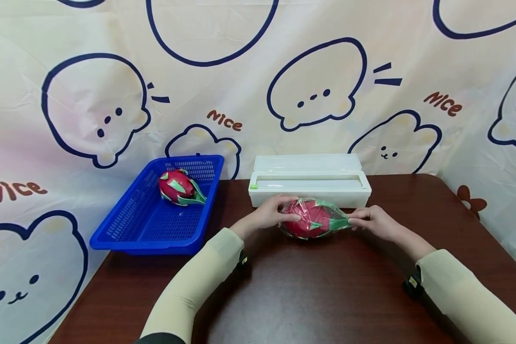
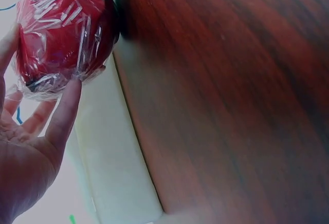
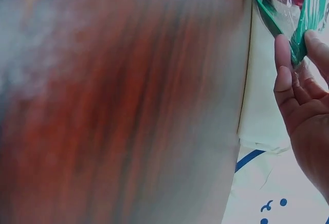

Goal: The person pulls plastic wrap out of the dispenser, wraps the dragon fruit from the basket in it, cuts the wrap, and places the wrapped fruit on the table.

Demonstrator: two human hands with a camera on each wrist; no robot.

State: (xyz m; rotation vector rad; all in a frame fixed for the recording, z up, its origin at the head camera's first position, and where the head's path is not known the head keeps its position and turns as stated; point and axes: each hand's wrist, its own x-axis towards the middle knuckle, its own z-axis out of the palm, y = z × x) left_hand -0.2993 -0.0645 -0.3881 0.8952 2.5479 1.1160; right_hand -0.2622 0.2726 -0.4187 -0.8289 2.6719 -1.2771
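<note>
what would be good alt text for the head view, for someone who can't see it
A person's left hand and right hand hold a film-wrapped dragon fruit by its two ends at a brown table. Behind it sits a white box; to the left, a blue basket holds another dragon fruit.

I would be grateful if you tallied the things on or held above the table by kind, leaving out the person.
Blue basket: 1
White lidded box: 1
Dragon fruit: 2 (film-wrapped dragon fruit, other dragon fruit)
Total: 4
</note>
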